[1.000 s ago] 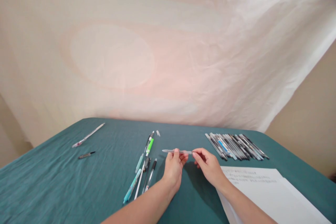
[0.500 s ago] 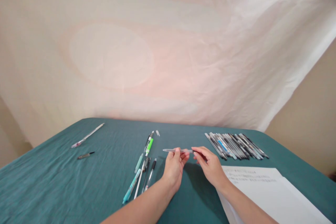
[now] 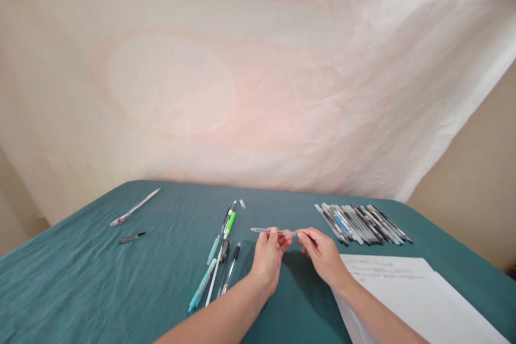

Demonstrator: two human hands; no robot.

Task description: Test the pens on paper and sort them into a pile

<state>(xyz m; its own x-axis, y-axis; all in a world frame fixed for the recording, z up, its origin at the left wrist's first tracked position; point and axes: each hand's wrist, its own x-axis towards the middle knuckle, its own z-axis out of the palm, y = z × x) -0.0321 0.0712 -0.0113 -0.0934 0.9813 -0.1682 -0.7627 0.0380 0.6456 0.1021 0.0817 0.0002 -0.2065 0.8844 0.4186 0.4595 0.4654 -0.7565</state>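
Between my two hands a slim clear-barrelled pen [image 3: 262, 230] lies roughly level above the cloth, its bare end pointing left. My left hand [image 3: 268, 258] pinches the barrel between thumb and fingers. The fingertips of my right hand [image 3: 318, 252] are closed on its right end and hide that end. Left of my left wrist lies a loose group of pens, among them a green and white pen [image 3: 229, 226], a turquoise pen [image 3: 202, 285] and a clear pen with a dark grip [image 3: 231, 269].
A row of many pens and refills [image 3: 363, 224] lies at the right. In front of it are white paper sheets [image 3: 403, 301] with handwriting. A long pale pen [image 3: 135, 207] and a short dark pen part [image 3: 131, 238] lie far left. A small clear cap [image 3: 242, 203] sits at the back.
Both hands have barely moved. The dark bit at the pen's right end, seen earlier by my right fingers, is now covered by them.
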